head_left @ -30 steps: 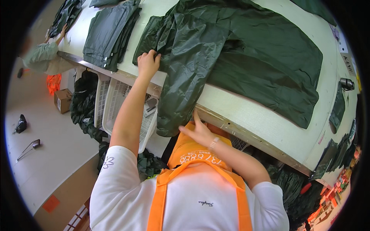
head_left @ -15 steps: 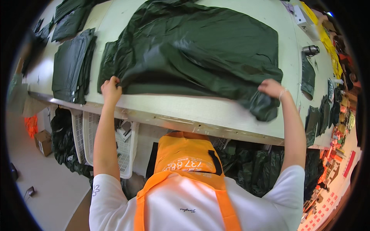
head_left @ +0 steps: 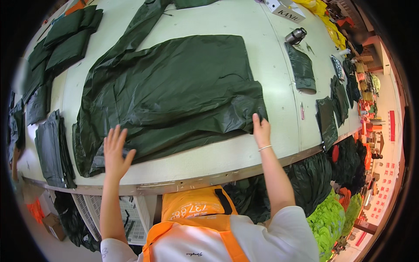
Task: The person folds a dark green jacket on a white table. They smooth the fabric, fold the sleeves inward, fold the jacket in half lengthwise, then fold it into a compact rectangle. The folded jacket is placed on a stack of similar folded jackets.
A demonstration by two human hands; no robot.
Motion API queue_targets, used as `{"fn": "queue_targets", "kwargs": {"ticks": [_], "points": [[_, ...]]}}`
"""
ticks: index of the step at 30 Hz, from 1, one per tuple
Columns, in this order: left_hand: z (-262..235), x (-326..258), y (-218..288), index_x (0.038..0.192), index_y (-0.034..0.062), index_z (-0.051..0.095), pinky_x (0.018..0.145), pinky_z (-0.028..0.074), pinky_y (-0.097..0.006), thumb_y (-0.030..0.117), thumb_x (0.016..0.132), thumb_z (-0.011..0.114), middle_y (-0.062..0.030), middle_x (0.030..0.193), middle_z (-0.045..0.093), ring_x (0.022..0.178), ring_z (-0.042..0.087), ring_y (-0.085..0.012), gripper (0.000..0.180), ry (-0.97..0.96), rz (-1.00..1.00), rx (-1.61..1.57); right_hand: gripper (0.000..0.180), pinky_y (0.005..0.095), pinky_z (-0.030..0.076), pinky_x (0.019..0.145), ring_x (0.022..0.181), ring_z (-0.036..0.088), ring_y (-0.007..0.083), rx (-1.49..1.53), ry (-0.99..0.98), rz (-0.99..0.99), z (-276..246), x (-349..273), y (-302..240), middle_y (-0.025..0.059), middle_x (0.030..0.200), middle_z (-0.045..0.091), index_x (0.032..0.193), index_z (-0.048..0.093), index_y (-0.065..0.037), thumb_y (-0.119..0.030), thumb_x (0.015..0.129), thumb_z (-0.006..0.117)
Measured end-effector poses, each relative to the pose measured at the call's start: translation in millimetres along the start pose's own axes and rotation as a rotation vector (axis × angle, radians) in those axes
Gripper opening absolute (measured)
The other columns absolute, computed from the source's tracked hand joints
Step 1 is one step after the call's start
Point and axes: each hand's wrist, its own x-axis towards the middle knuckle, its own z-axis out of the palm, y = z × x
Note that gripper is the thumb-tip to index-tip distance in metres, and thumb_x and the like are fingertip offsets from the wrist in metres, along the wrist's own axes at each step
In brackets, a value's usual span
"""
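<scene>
A dark green raincoat-like garment (head_left: 174,78) of thin, shiny fabric lies spread and partly folded in front of me. One sleeve (head_left: 144,24) stretches away toward the far side. My left hand (head_left: 115,155), fingers spread, rests flat near the garment's near left corner and grips nothing. At the near right corner, my right hand (head_left: 262,132) has its fingers closed on the fabric edge. Wrinkles run along the near side between both hands, and the fabric there lies on the table.
Folded dark green garments lie in a stack (head_left: 54,148) at left and in piles (head_left: 67,39) farther back. To the right are a metal flask (head_left: 296,36), a white box (head_left: 286,11) and a folded green piece (head_left: 300,67). White plastic baskets (head_left: 142,218) stand below the table edge (head_left: 183,182).
The right end of the garment, lifted and blurred before, now lies flatter. My left hand has let go of the fabric and spread open. The whole view has shifted.
</scene>
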Motion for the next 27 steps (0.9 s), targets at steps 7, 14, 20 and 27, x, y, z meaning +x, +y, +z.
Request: {"fn": "queue_targets", "kwargs": {"ticks": [7, 14, 20, 27], "points": [[85.4, 38.7, -31.2, 0.137, 0.0115, 0.042, 0.11, 0.013, -0.055, 0.052, 0.074, 0.064, -0.0138, 0.152, 0.02, 0.139, 0.018, -0.0348, 0.079, -0.106, -0.068, 0.268, 0.04, 0.0373, 0.046, 0.059, 0.062, 0.059, 0.0341, -0.024, 0.21, -0.439, -26.8, 47.5, -32.9, 0.0183, 0.07, 0.061, 0.087, 0.056, 0.002, -0.038, 0.094, 0.05], [86.6, 47.1, -32.8, 0.138, 0.009, 0.04, 0.11, 0.011, -0.054, 0.049, 0.076, 0.063, -0.0162, 0.152, 0.019, 0.14, 0.017, -0.0349, 0.077, -0.059, -0.05, 0.212, 0.036, 0.0345, 0.044, 0.076, 0.082, 0.054, 0.0253, -0.05, 0.233, -0.196, -17.4, 62.2, 34.7, 0.0146, 0.089, 0.057, 0.089, 0.057, 0.002, -0.033, 0.089, 0.059], [79.3, 59.7, 3.1, 0.137, 0.0091, 0.041, 0.11, 0.013, -0.054, 0.038, 0.072, 0.069, -0.0167, 0.148, 0.028, 0.137, 0.024, -0.0357, 0.076, -0.001, 0.112, 0.052, 0.022, 0.0296, 0.046, 0.08, 0.08, 0.053, 0.0134, 0.311, 0.086, 0.345, -24.4, 26.3, 51.5, 0.0036, 0.086, 0.057, 0.093, 0.057, -0.003, -0.025, 0.095, 0.053], [102.8, 90.3, -11.5, 0.141, 0.0141, 0.036, 0.109, 0.013, -0.056, 0.041, 0.078, 0.064, -0.0122, 0.152, 0.021, 0.139, 0.02, -0.0309, 0.074, 0.007, -0.052, 0.167, 0.014, 0.0247, 0.043, 0.073, 0.08, 0.053, 0.0107, 0.915, 0.131, -0.08, -28.6, 38.3, 13.8, 0.0005, 0.086, 0.056, 0.087, 0.052, -0.008, -0.019, 0.096, 0.05]]}}
